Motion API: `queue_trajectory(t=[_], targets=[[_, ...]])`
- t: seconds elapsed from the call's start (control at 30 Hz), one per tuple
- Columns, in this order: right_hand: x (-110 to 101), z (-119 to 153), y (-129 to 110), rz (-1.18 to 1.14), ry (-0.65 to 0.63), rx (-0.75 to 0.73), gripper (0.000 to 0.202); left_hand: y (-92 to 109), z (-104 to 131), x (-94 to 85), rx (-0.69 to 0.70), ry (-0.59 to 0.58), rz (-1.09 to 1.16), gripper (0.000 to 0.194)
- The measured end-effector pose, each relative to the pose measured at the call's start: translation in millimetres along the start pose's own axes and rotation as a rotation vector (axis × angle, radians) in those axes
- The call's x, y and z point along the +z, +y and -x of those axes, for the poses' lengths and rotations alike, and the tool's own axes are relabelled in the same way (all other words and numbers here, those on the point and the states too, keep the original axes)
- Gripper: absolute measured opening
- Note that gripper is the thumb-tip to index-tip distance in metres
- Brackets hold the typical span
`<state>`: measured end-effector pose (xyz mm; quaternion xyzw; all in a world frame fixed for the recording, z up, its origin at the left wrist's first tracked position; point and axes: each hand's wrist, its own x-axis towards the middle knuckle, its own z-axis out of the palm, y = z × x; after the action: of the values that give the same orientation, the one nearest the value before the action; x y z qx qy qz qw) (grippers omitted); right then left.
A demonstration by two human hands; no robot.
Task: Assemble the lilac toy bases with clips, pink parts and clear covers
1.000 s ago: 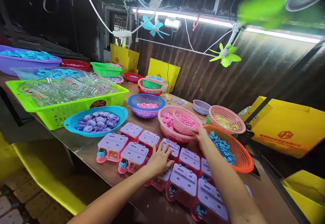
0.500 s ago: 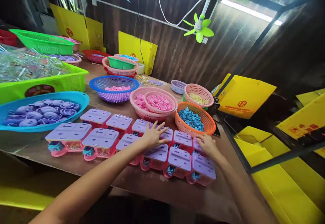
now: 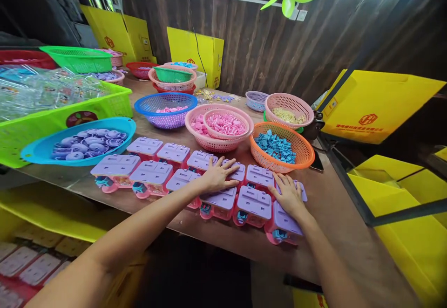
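Observation:
Two rows of pink plastic toy boxes with flat purple lids [image 3: 253, 201] stand close together on the brown table. My left hand [image 3: 218, 176] lies with fingers spread over lids in the middle of the rows. At the right end, my right hand [image 3: 288, 194] rests across lids of the last boxes, its fingers stretched out. Neither hand grips anything. Small blue parts [image 3: 242, 216] show at the front corners of several boxes. Both hands partly cover the lids under them.
Behind the boxes stand an orange basket [image 3: 307, 155] of blue pieces, pink baskets [image 3: 190, 128] of pink pieces and a blue-purple basket [image 3: 143, 108]. A blue tub [image 3: 38, 153] of purple parts and a green crate [image 3: 118, 103] sit left. Yellow cartons [image 3: 387, 103] stand right, beyond a dark metal frame.
The view has tilted down and shifted. My right hand has come from the far edge of the boxes onto their lids. My left hand stays spread over the middle lids.

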<state>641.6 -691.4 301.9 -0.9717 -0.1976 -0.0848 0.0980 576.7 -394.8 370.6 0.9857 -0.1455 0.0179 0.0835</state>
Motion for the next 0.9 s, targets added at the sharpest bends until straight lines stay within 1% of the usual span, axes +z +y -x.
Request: queue_trajectory(t=[0.1,0.17,0.2,0.23,0.27,0.33,0.37,0.43,0.53,0.63,0.67,0.7,0.73,0.77,0.83,0.9], targets=[[-5,5,-5,-0.009,0.024,0.017,0.054,15,11,1.7,-0.043,0.058,-0.01,0.066],[-14,10,-19,-0.002,0.105,-0.003,0.054,27,24,5.8,0.014,0.082,-0.01,0.066],[-20,13,-29,-0.003,0.143,-0.061,0.053,33,31,8.6,0.059,0.077,-0.013,0.066],[-25,17,-39,-0.012,0.153,-0.158,0.053,37,37,11.6,0.1,0.069,-0.02,0.065],[-30,22,-51,-0.026,0.13,-0.283,0.053,39,42,14.5,0.128,0.066,-0.032,0.065],[-34,32,-70,-0.048,0.023,-0.515,0.054,39,48,19.6,0.143,0.08,-0.053,0.063],[-33,36,-76,-0.046,-0.02,-0.581,0.057,37,49,21.6,0.142,0.088,-0.058,0.062],[-25,43,-80,-0.026,-0.035,-0.614,0.061,35,49,24.7,0.148,0.102,-0.054,0.065],[-7,46,-76,-0.012,0.035,-0.606,0.06,38,49,26.1,0.154,0.131,-0.036,0.074],[7,45,-70,-0.022,0.108,-0.61,0.061,41,53,19.1,0.152,0.185,0.01,0.081],[8,45,-68,-0.031,0.121,-0.619,0.063,37,56,13.9,0.136,0.21,0.031,0.08],[7,44,-66,-0.041,0.127,-0.629,0.066,28,62,7.1,0.103,0.242,0.048,0.079],[5,42,-64,-0.051,0.131,-0.639,0.068,14,70,-0.9,0.047,0.283,0.055,0.076],[1,40,-63,-0.06,0.138,-0.644,0.071,-5,80,-9.7,-0.042,0.339,0.048,0.071],[-10,32,-67,-0.082,0.145,-0.644,0.073,-51,109,-27.9,-0.3,0.481,-0.016,0.058],[-21,22,-85,-0.115,0.11,-0.662,0.072,-99,143,-42.9,-0.632,0.641,-0.133,0.046]])
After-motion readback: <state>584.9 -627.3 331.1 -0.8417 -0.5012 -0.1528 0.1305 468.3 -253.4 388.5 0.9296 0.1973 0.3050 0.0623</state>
